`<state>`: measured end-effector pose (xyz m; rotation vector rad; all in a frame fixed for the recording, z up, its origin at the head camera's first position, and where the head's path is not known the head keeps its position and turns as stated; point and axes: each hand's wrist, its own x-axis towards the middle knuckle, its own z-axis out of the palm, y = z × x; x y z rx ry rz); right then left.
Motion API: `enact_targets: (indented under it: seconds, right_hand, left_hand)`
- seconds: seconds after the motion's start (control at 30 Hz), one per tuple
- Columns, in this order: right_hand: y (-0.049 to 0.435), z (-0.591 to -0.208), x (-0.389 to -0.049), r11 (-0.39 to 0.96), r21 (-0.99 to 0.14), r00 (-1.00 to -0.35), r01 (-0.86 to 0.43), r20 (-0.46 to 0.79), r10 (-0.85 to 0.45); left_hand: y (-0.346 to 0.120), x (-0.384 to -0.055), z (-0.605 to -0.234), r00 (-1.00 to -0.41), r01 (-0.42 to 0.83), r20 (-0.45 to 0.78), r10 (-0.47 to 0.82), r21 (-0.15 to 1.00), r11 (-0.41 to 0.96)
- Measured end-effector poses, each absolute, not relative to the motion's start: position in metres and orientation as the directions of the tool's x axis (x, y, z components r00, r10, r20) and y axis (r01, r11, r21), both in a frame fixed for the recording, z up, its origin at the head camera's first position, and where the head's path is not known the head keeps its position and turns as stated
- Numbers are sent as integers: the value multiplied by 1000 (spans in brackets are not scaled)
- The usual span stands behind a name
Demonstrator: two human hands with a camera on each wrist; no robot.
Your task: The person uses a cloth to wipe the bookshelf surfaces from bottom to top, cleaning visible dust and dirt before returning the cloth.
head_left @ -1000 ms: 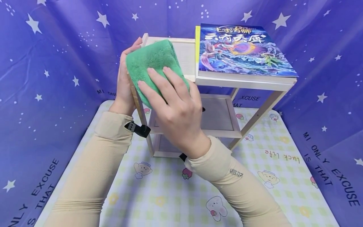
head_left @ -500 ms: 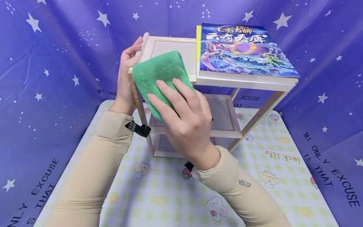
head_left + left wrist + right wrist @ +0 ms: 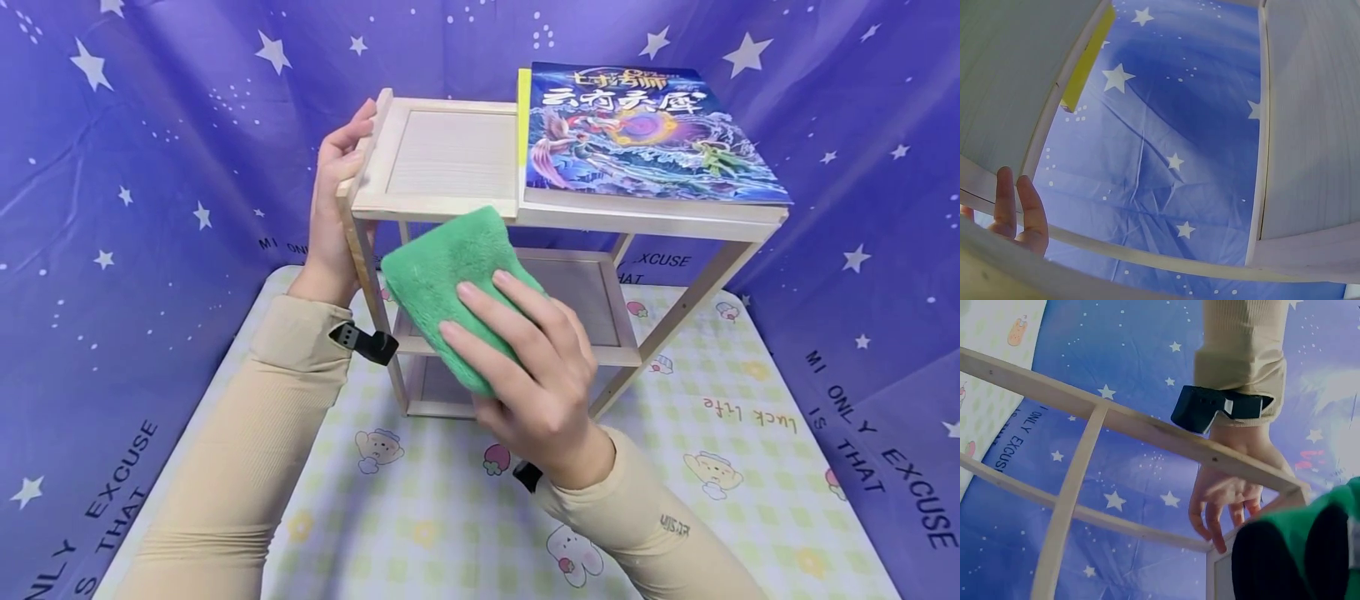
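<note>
In the head view, my right hand (image 3: 536, 367) holds a folded green cloth (image 3: 457, 283), fingers spread over its face. The cloth is in front of the wooden shelf rack (image 3: 442, 208), below its top front edge. My left hand (image 3: 335, 208) grips the rack's upper left side. In the left wrist view its fingers (image 3: 1033, 215) reach round the frame. The right wrist view shows the left hand (image 3: 1229, 494) from below at the top corner, with the green cloth (image 3: 1291, 519) at lower right beside dark, shadowed shapes.
A book with a blue illustrated cover (image 3: 615, 142) lies on the right half of the rack's top, with a yellow edge (image 3: 523, 125) beside it. Middle and lower shelves sit below. The checked tablecloth (image 3: 450, 517) is under the rack; a starry blue curtain (image 3: 187, 125) surrounds it.
My right hand has drawn the green cloth from the top left of the rack toward me and rightward, off its front edge. The left hand and the book have stayed in place.
</note>
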<state>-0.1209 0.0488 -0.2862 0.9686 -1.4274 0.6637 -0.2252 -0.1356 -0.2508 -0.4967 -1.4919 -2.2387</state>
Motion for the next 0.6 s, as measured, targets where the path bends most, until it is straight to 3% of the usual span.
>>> enact_targets:
  seconds: [0.3,0.6]
  right_hand:
    - [67,-309,-116,331,9,-23,-944,995,-93]
    - [83,-323,-110,275,-195,-140,-941,968,209]
  left_hand:
    - [-135,-224,-250,-857,510,495,-140,782,-359]
    - [-135,-224,-251,-861,504,491,-133,789,-350]
